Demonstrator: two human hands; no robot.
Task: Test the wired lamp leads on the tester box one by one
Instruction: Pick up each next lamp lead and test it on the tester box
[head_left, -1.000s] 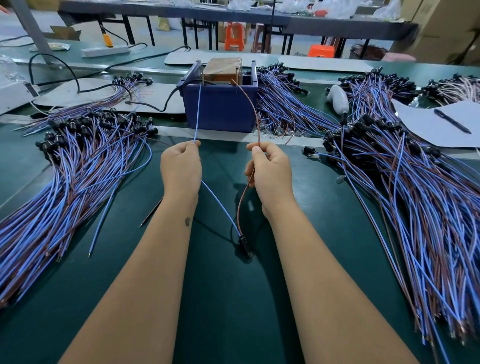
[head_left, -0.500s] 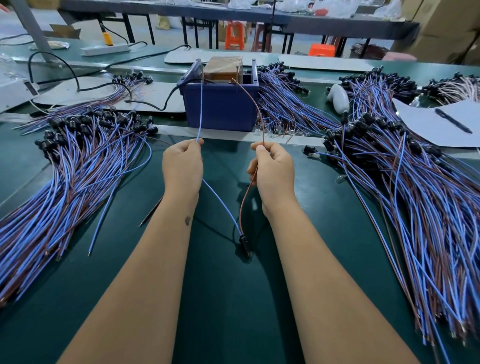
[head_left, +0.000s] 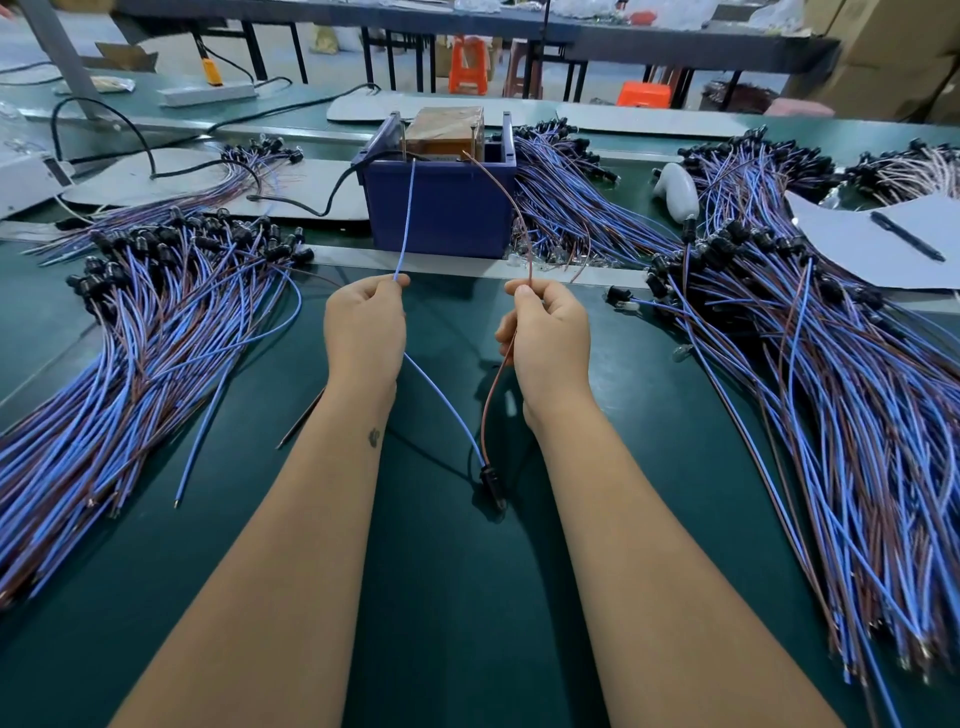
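Left hand (head_left: 365, 325) pinches blue lead (head_left: 404, 218), right hand (head_left: 545, 332) brown lead (head_left: 506, 197) (both reach tester box (head_left: 441, 208)).

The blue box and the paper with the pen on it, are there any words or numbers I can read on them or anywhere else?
No words or numbers can be read anywhere.
Blue tester box: plain sides, no label showing.
Brown block on top of it: no writing visible.
White paper under the pen: looks blank from here.
Cardboard boxes at the far right: any print too blurred to read.
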